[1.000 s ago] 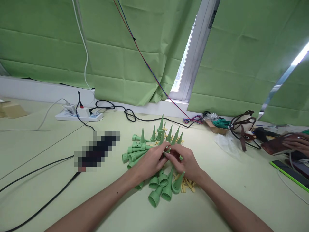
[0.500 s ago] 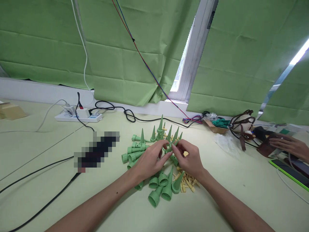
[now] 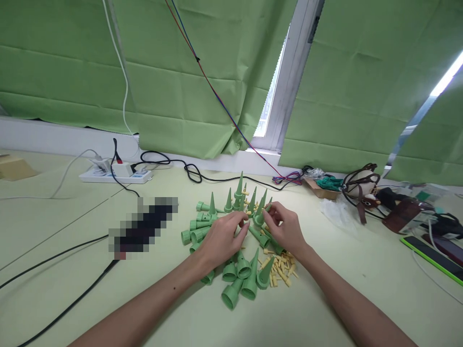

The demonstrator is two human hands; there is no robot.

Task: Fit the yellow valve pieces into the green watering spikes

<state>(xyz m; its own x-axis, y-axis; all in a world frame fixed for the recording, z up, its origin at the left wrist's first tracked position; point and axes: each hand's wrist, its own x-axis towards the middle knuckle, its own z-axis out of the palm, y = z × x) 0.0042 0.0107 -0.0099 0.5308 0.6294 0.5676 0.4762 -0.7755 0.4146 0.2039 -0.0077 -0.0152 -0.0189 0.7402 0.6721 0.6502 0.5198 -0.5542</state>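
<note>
My right hand (image 3: 285, 226) has its thumb and fingers closed on a green plastic cone spike (image 3: 258, 219), which stands tip up at the back right of the pile. To the left, my left hand (image 3: 226, 236) hovers over the middle of the pile, thumb and forefinger apart with nothing visible between them. Its palm side is hidden. Several green cones lie on their sides, among them one with a hollow round end (image 3: 230, 296) at the front. Small pale yellow plastic pieces (image 3: 284, 267) are heaped below my right hand.
A white power strip (image 3: 115, 176) and black cables lie along the back left. A blurred-out dark object (image 3: 148, 226) rests left of the pile. On the right are a clear plastic bag (image 3: 338, 214), a bag with brown straps (image 3: 361, 185) and a phone with a green edge (image 3: 434, 260).
My right hand has moved slightly up and back with the green cone spike, and my left hand has drawn left, away from it. Another person's hand at the right has left the view.
</note>
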